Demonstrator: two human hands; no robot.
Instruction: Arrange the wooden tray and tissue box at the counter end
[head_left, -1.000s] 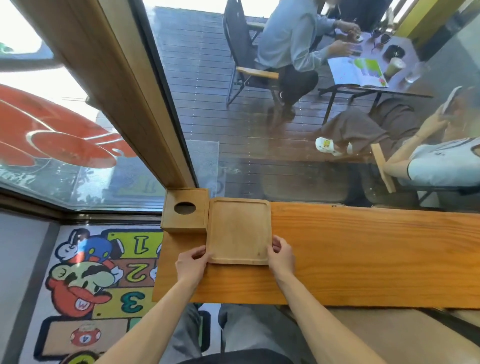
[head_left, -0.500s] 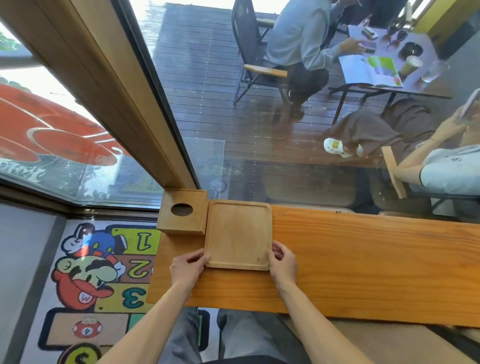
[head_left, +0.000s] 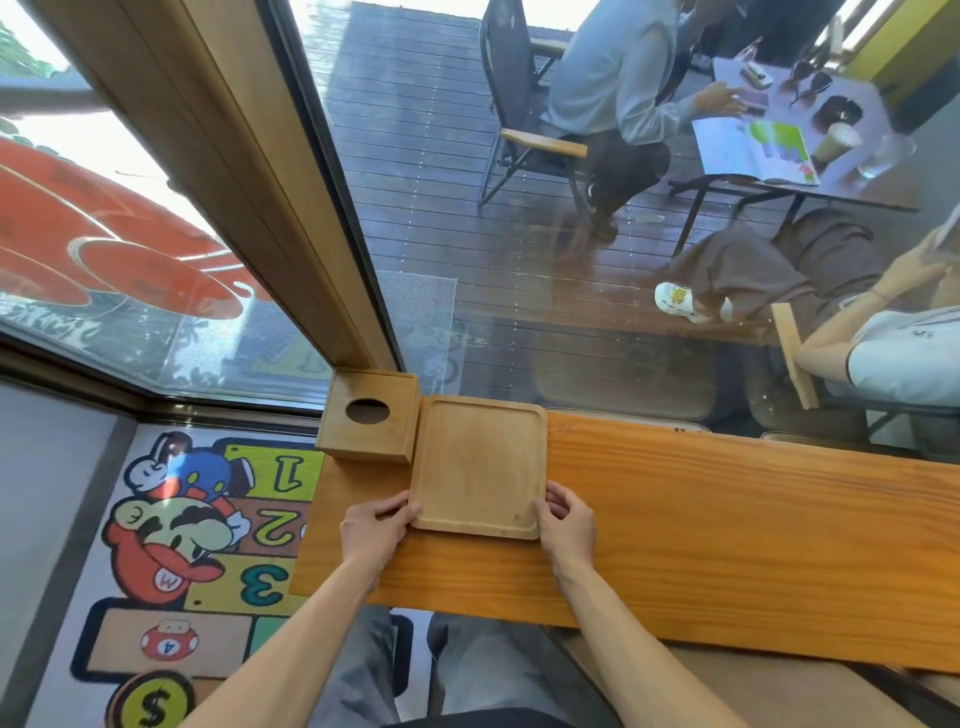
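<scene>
Counter (head_left: 727, 519): orange wood plank, left end at glazed corner | wooden tray (head_left: 479, 465): flat, touching tissue box (head_left: 369, 423) on its left | left hand (head_left: 375, 530), right hand (head_left: 569, 527): fingers curled, gripping tray's near corners | floor: cartoon hopscotch mat (head_left: 171, 525).

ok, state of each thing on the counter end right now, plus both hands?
wooden tray: flat on the counter, empty, left edge against the tissue box.
tissue box: upright at the far left corner, no tissue showing in its round hole.
left hand: fingers on the tray's near left edge.
right hand: fingers on the tray's near right edge.
counter: bare to the right of the tray.
</scene>
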